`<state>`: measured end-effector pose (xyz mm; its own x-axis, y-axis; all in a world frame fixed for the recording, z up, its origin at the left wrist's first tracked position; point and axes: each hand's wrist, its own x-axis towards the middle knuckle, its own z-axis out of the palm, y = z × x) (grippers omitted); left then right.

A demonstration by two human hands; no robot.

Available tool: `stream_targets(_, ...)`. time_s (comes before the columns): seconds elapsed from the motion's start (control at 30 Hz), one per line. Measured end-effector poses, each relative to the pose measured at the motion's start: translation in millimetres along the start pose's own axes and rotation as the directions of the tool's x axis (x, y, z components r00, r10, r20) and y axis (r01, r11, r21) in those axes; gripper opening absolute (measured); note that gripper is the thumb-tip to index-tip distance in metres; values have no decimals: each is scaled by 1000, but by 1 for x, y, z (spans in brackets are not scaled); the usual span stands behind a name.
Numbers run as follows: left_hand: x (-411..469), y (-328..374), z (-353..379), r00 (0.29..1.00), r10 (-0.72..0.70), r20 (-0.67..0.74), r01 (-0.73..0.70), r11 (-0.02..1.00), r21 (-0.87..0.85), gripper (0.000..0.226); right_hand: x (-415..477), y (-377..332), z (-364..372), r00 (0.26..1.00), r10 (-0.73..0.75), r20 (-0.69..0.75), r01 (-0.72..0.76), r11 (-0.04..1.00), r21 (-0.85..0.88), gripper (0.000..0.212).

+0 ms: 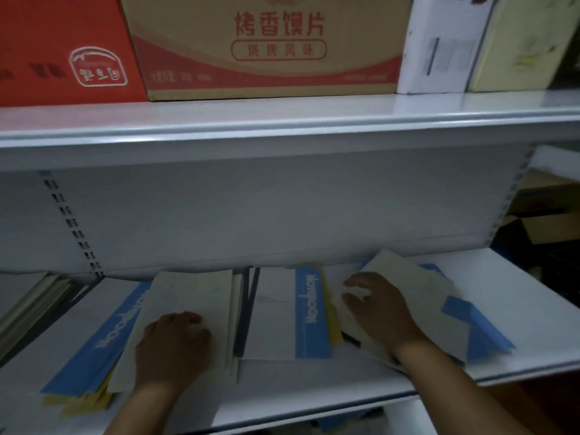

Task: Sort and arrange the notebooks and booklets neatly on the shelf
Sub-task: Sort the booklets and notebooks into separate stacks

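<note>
Notebooks lie flat on a white shelf (518, 302). My left hand (172, 350) presses down on a pale cream booklet (188, 296) topping the left stack, which overlaps a blue-striped notebook (103, 337) and yellow booklets (81, 403). In the middle lies a white notebook with a blue band (310, 312), with a dark spine (246, 315) beside it. My right hand (376, 309) rests on a tilted cream booklet (417, 287) that covers blue-and-white notebooks (480, 328) on the right. A yellow booklet edge (334, 321) shows between the middle and right piles.
An upper shelf (282, 120) overhangs, carrying a red carton (62, 48), a brown snack carton (266, 45) and pale boxes (445, 42). The shelf's back panel (251, 211) stands behind the piles. Cardboard boxes (546, 227) sit beyond the right end. Upright book spines (34, 302) fill the left bay.
</note>
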<state>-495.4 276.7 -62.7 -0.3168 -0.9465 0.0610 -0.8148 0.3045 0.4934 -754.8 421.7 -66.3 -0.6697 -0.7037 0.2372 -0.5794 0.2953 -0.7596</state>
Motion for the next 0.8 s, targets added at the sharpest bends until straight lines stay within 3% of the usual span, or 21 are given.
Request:
stream_targets(0.1, -4, 49, 15, 995, 99, -21, -101, 963, -248, 29, -3, 33, -40, 985, 147, -90, -150, 989, -19, 22)
stream_targets(0.17, -11, 92, 35, 965, 252, 76, -219, 928, -302, 30, -4, 54, -64, 964, 262, -42, -265, 959, -101, 37)
stream_targets(0.27, -18, 152, 68, 891, 379, 249, -280, 892, -354, 44, -7, 75, -89, 916, 390, 89, -349, 888, -301, 68)
stream_targets(0.37, -19, 184, 93, 859, 391, 331, -323, 915, -242, 60, -15, 83, -104, 902, 371, 222, -293, 902, -318, 74)
stream_targets(0.67, -19, 200, 97, 864, 321, 387, -340, 940, -19, 72, -8, 81, -120, 844, 432, 317, -251, 841, -479, 103)
stream_targets(0.8, -14, 199, 95, 858, 305, 414, -272, 952, -137, 58, -4, 78, -124, 826, 498, 263, -252, 744, -619, 111)
